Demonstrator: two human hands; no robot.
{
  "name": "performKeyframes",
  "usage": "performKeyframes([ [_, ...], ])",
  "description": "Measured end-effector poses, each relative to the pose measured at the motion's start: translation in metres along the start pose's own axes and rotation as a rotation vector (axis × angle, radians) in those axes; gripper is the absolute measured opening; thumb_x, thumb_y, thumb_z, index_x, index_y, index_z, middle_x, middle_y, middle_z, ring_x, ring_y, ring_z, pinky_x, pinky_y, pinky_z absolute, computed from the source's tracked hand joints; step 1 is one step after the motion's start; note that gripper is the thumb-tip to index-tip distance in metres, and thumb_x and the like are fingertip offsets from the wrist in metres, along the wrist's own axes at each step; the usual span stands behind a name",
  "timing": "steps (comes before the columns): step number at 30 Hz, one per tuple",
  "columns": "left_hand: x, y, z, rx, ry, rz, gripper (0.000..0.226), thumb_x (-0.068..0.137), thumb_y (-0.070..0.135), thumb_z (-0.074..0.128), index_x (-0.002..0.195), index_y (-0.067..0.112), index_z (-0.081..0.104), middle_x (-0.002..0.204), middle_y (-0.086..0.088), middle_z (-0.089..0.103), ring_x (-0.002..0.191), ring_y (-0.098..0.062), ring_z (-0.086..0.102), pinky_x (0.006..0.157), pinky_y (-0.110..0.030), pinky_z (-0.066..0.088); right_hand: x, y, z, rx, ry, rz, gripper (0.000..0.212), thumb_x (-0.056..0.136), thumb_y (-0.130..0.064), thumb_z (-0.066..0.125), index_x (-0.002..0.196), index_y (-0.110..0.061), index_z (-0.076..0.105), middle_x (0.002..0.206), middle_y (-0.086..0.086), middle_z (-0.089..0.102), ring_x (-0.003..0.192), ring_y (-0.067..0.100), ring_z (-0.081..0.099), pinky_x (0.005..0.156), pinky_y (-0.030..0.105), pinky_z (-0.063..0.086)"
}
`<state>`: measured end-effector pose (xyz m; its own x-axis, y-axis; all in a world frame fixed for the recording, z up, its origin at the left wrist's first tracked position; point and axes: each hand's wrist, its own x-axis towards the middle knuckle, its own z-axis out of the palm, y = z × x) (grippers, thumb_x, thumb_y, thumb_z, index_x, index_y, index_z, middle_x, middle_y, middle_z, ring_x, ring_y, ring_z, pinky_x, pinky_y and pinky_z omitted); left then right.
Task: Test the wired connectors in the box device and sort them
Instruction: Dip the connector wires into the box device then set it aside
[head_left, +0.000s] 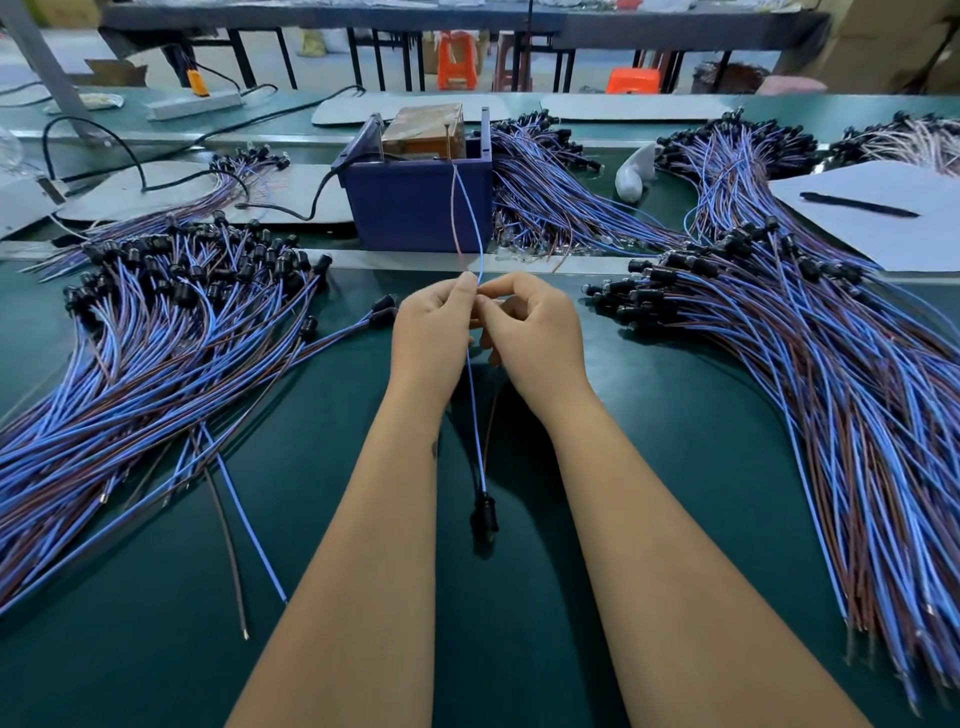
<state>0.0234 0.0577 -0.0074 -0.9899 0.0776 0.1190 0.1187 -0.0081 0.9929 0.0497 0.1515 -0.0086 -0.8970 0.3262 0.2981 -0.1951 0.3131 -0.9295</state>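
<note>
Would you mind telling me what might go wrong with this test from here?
Both hands, left hand and right hand, pinch one wired connector whose thin wire ends reach up to the blue box device; they might slip off its contacts. The dangling connector could also snag the left pile, mixing sorted and unsorted pieces.

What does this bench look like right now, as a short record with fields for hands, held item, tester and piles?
left hand: pinches the held wires
right hand: pinches the same wires
held wires: one blue, one brown, running up to the blue box
black connector: hangs below the hands
blue box: behind the hands, brown block inside
left pile: wired connectors
right pile: wired connectors
pen: on white sheet, far right
</note>
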Motion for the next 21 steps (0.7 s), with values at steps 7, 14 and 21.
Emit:
performKeyframes([
  [7,-0.002,0.004,-0.005,-0.060,0.023,-0.082,0.020,0.094,0.021,0.061,0.078,0.018,0.074,0.084,-0.004,0.073,0.083,-0.018,0.063,0.082,-0.040,0.051,0.000,-0.001,-0.006,0.017,-0.101,0.046,0.012,0.089,-0.016,0.065,0.080,-0.021,0.070,0.057,-0.007,0.062,0.051,0.006,0.051,0.057,0.025,0.042],
  [14,0.003,0.007,-0.010,-0.216,0.172,-0.114,0.012,0.094,0.023,0.064,0.085,0.023,0.071,0.056,0.019,0.056,0.054,-0.003,0.043,0.047,-0.016,0.037,0.001,-0.004,-0.016,-0.050,-0.435,0.155,0.030,0.088,-0.031,0.070,0.082,-0.001,0.071,0.057,-0.002,0.045,0.054,0.007,0.039,0.057,0.022,0.033],
  [21,0.002,0.014,-0.014,-0.691,0.181,-0.089,0.013,0.098,0.013,0.056,0.090,0.014,0.067,0.071,0.004,0.068,0.045,-0.001,0.047,0.042,-0.010,0.038,-0.001,-0.012,-0.025,-0.098,-0.657,0.176,0.022,0.083,-0.023,0.076,0.084,-0.001,0.074,0.046,-0.008,0.032,0.043,0.006,0.024,0.041,0.015,0.022],
])
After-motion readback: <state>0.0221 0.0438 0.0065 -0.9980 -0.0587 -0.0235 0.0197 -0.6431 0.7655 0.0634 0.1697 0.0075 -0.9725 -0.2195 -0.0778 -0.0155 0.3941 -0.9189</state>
